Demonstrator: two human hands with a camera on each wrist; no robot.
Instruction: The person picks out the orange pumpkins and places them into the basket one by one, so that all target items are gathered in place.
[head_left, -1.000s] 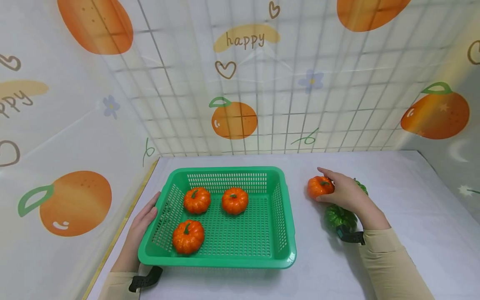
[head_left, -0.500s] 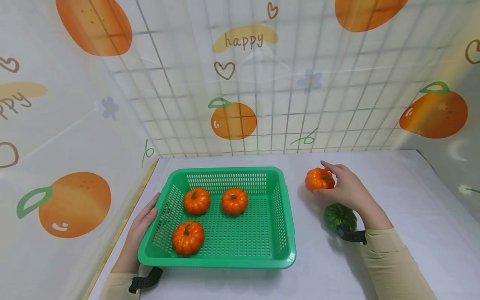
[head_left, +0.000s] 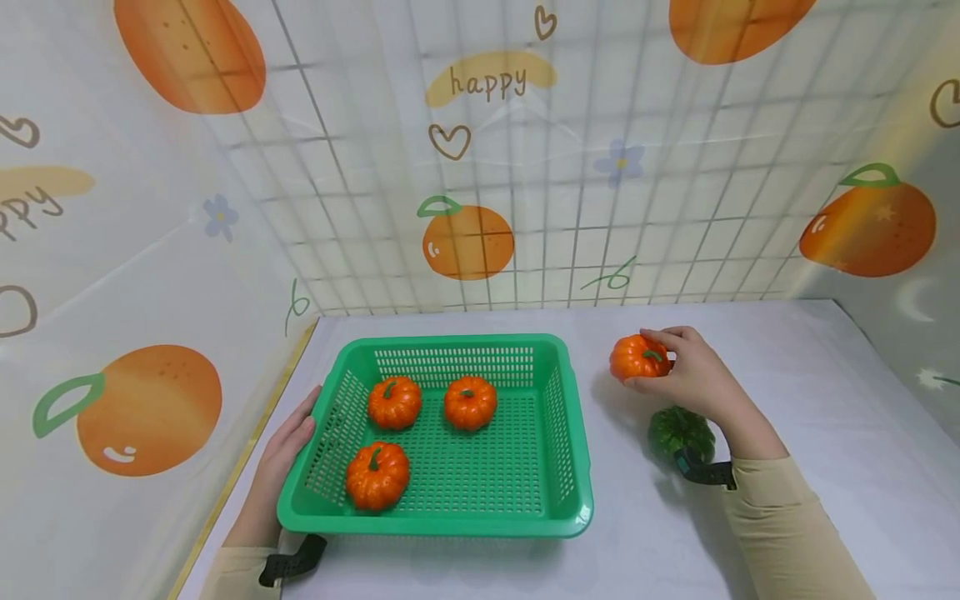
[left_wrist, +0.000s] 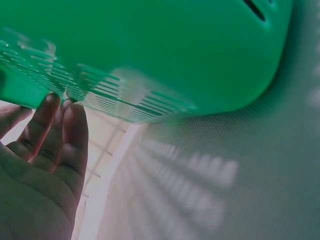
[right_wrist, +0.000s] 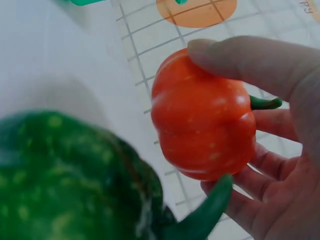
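In the head view my right hand (head_left: 693, 375) grips a small orange pumpkin (head_left: 637, 358) between thumb and fingers. The right wrist view shows the thumb on one side of this orange pumpkin (right_wrist: 205, 115) and fingers on the other; it seems raised off the table. Just below the right wrist sits a dark green pumpkin (head_left: 678, 433), large in the right wrist view's foreground. My left hand (head_left: 281, 458) rests against the left side of a green plastic basket (head_left: 435, 523), fingers fairly straight on its slotted wall. Three orange pumpkins (head_left: 393, 402) lie inside, towards its left and back.
The white table (head_left: 840, 417) extends to the right of the right arm. A patterned sheet (head_left: 360, 167) with printed oranges stands as a wall behind and at both sides. A yellow strip (head_left: 247, 450) marks the table's left edge.
My right hand has moved slightly back and up with the orange pumpkin, away from the green one. A second green pumpkin, partly visible before, is now hidden. Left hand and basket stay put.
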